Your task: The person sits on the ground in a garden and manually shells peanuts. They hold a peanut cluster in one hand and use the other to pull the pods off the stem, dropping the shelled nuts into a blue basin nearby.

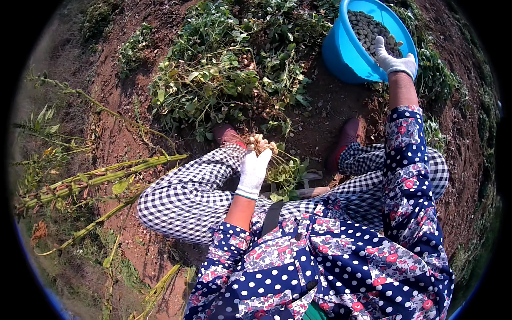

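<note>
Clock centred on left hand [253, 173], white-gloved: fingers closed around peanut bunch [260, 143], pale pods poking out past fingertips, leafy stems [288, 175] trailing toward 3 o'clock. Right hand [396, 60], gloved too, up at 1 o'clock, thumb and fingers spread at rim of blue tub [337, 60], loose peanuts [365, 29] inside (tub looks tipped, but could be fisheye, can't tell). Big leafy plant heap [202, 80] at 12. Red shoes [348, 140] at 11 and 2.
</note>
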Demonstrator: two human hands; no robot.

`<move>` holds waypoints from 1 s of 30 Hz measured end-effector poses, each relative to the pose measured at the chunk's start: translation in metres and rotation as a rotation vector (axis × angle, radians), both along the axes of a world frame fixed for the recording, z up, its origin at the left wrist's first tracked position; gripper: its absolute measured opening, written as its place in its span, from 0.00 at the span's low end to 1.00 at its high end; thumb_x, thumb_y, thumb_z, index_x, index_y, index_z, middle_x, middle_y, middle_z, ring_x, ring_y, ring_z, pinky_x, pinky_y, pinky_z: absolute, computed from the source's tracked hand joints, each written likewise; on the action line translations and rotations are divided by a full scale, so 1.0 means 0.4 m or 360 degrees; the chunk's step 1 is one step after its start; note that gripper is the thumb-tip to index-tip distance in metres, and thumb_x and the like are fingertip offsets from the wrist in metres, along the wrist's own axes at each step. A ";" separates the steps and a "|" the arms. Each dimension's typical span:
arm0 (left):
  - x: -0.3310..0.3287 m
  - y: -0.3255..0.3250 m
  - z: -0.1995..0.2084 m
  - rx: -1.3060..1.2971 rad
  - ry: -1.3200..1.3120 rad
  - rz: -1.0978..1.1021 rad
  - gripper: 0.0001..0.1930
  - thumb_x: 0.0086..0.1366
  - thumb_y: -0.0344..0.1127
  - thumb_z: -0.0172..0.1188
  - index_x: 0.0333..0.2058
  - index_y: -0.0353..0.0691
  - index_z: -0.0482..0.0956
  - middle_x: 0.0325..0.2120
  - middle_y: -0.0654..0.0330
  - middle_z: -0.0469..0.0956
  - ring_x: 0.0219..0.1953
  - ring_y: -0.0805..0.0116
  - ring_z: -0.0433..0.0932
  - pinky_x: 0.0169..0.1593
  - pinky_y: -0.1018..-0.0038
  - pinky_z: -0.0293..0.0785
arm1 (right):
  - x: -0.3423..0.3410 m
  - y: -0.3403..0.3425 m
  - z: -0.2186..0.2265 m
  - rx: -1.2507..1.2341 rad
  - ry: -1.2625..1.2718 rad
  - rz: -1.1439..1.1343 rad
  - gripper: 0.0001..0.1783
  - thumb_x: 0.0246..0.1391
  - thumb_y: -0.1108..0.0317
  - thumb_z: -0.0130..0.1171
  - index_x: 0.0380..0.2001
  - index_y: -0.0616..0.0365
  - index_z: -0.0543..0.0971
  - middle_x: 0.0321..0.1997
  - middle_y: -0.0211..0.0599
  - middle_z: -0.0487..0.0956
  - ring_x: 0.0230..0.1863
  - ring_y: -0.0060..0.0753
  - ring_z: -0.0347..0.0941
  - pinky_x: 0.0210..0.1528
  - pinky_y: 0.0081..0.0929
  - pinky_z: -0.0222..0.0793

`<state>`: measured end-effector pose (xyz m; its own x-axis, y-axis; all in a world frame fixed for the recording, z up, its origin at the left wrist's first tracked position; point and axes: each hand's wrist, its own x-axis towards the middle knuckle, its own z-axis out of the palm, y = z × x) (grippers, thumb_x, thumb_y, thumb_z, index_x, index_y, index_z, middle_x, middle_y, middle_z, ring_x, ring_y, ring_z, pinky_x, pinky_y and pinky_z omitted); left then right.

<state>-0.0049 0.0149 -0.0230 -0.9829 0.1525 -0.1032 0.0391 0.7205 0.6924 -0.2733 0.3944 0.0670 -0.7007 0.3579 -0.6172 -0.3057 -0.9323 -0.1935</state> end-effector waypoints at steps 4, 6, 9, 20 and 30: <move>-0.009 0.007 0.002 0.1272 -0.0418 0.0795 0.17 0.63 0.35 0.58 0.47 0.32 0.74 0.38 0.61 0.77 0.39 0.75 0.75 0.45 0.75 0.71 | 0.220 -0.213 -0.019 0.0730 -0.0061 0.0565 0.28 0.63 0.59 0.47 0.60 0.64 0.56 0.57 0.52 0.66 0.50 0.41 0.71 0.45 0.33 0.73; -0.015 0.010 0.008 0.0921 -0.0593 0.0760 0.16 0.63 0.29 0.54 0.50 0.34 0.69 0.43 0.59 0.73 0.42 0.73 0.74 0.48 0.76 0.70 | 0.375 -0.354 -0.040 0.0750 -0.0023 0.1133 0.18 0.62 0.60 0.49 0.49 0.62 0.69 0.38 0.38 0.77 0.32 0.27 0.75 0.31 0.22 0.71; -0.015 0.001 0.020 0.1036 -0.0400 0.0831 0.17 0.60 0.36 0.61 0.46 0.35 0.76 0.36 0.60 0.79 0.37 0.71 0.76 0.44 0.74 0.71 | 0.542 -0.500 -0.066 0.1287 -0.0042 0.1962 0.13 0.59 0.65 0.54 0.43 0.61 0.75 0.33 0.33 0.79 0.28 0.20 0.74 0.30 0.18 0.70; 0.021 0.043 0.043 -0.0354 0.0211 0.0097 0.07 0.49 0.37 0.62 0.21 0.41 0.75 0.18 0.56 0.75 0.24 0.56 0.77 0.30 0.62 0.73 | 0.570 -0.561 -0.073 0.2970 0.0249 0.2139 0.22 0.44 0.48 0.63 0.27 0.58 0.75 0.23 0.43 0.77 0.27 0.45 0.77 0.30 0.35 0.72; 0.008 0.005 0.070 0.2096 -0.0856 0.0836 0.15 0.51 0.26 0.51 0.39 0.29 0.76 0.33 0.56 0.78 0.33 0.66 0.79 0.42 0.73 0.76 | 0.535 -0.502 -0.098 0.0339 0.0336 0.1862 0.05 0.57 0.72 0.48 0.37 0.57 0.70 0.25 0.31 0.75 0.15 0.16 0.64 0.16 0.17 0.62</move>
<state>-0.0017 0.0168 0.0050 -0.8445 0.0745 -0.5304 -0.4774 -0.5538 0.6822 -0.0592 0.1935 0.0277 -0.7488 -0.4798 -0.4572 0.6579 -0.6215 -0.4253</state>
